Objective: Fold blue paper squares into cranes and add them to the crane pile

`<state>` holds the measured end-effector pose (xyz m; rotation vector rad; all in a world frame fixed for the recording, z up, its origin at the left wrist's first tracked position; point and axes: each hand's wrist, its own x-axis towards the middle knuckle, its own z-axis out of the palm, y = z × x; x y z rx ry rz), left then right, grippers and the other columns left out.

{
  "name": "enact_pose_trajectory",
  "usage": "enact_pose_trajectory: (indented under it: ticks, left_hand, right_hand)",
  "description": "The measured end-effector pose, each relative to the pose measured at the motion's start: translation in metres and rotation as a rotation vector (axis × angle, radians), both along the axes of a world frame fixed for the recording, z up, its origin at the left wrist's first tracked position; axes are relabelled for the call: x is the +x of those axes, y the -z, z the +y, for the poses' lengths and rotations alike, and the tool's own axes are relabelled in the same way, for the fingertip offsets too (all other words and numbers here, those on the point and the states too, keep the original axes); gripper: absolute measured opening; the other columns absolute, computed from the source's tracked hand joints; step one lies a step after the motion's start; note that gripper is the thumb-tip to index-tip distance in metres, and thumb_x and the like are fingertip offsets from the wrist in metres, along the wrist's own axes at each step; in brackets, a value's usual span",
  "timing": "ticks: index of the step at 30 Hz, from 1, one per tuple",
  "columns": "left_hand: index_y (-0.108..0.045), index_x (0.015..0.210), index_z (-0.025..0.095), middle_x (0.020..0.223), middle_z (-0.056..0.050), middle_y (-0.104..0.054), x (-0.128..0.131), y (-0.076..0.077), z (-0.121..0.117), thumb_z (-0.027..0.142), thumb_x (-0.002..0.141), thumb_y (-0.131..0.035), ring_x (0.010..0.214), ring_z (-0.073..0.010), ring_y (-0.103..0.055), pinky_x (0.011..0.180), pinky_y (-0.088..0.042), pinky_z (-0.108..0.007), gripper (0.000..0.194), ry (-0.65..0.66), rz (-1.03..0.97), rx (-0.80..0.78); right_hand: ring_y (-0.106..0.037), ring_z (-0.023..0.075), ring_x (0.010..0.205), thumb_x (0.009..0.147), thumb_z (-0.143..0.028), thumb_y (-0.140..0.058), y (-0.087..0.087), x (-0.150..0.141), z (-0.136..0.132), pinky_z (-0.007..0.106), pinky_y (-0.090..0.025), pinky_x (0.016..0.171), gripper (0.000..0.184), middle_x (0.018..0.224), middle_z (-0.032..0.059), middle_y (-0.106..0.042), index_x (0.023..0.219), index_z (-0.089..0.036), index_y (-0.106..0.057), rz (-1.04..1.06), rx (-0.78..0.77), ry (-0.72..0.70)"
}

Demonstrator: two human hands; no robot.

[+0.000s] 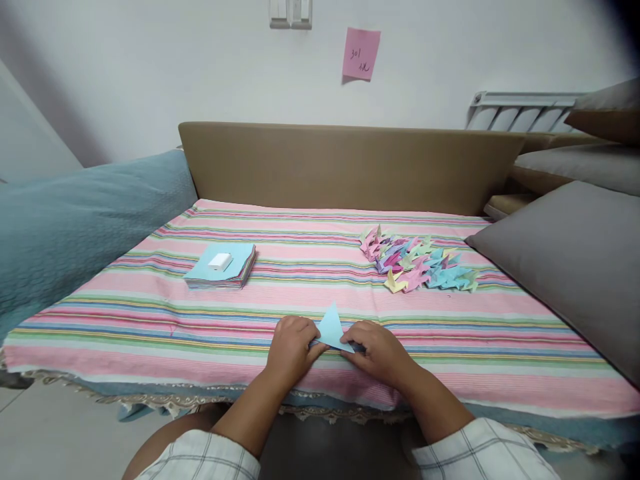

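Note:
A light blue sheet of paper (331,327), folded to a triangle with its tip pointing away from me, is held between both hands just above the striped cloth. My left hand (294,343) pinches its left lower corner between thumb and fingers. On the other side, my right hand (375,350) grips the right lower corner in the same way. Beyond the right hand lies a heap of folded paper cranes (417,263) in pink, purple, yellow, green and blue. To the far left sits a stack of square coloured paper (240,270) with a white block (220,261) on top.
The striped cloth (150,320) covers the seat in front of me. A brown backrest (350,167) stands behind it, grey cushions (575,267) line the right and a blue-covered armrest (90,220) the left. A pink note (361,53) hangs on the wall.

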<state>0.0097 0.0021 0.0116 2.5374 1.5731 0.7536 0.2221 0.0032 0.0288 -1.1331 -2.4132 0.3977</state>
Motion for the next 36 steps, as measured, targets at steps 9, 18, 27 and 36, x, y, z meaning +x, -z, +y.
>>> enact_pose_trajectory:
  ticks: [9, 18, 27, 36]
  left_hand:
    - [-0.063, 0.075, 0.023, 0.084, 0.0, -0.066, 0.0, 0.0, 0.001, 0.043, 0.076, -0.063, 0.087, -0.0177, -0.055, 0.088, -0.031, -0.037, 0.02, 0.095, -0.032, 0.0]
    - [-0.062, 0.066, 0.021, 0.078, -0.001, -0.064, 0.001, 0.002, 0.004, 0.047, 0.074, -0.063, 0.081, -0.0184, -0.054, 0.077, -0.034, -0.033, 0.027, -0.079, -0.091, -0.005]
    - [-0.055, 0.06, 0.019, 0.071, -0.001, -0.058, 0.008, -0.004, 0.004, 0.049, 0.077, -0.059, 0.076, -0.0173, -0.051, 0.073, -0.032, -0.032, 0.035, -0.188, -0.064, -0.034]
    - [-0.056, 0.058, 0.018, 0.072, -0.001, -0.058, 0.012, -0.009, 0.004, 0.043, 0.08, -0.056, 0.076, -0.0164, -0.051, 0.073, -0.031, -0.031, 0.033, -0.219, -0.032, -0.074]
  right_hand:
    - [-0.051, 0.0178, 0.085, 0.077, -0.018, -0.058, 0.012, -0.002, 0.008, 0.03, -0.038, 0.076, 0.019, 0.089, 0.0039, -0.06, 0.095, -0.022, -0.064, 0.004, -0.008, 0.057]
    - [-0.05, 0.0168, 0.082, 0.088, -0.034, -0.046, 0.014, -0.01, 0.009, 0.029, -0.036, 0.074, 0.028, 0.083, 0.0036, -0.056, 0.067, -0.018, -0.057, 0.034, -0.041, 0.205]
    - [-0.049, 0.0162, 0.077, 0.084, -0.036, -0.051, 0.019, -0.028, 0.008, 0.027, -0.033, 0.07, 0.03, 0.077, 0.0033, -0.054, 0.06, -0.018, -0.051, 0.017, -0.002, 0.487]
    - [-0.048, 0.0157, 0.076, 0.078, -0.032, -0.056, 0.016, -0.034, 0.009, 0.027, -0.031, 0.07, 0.026, 0.075, 0.0023, -0.053, 0.057, -0.018, -0.049, 0.002, -0.015, 0.553]
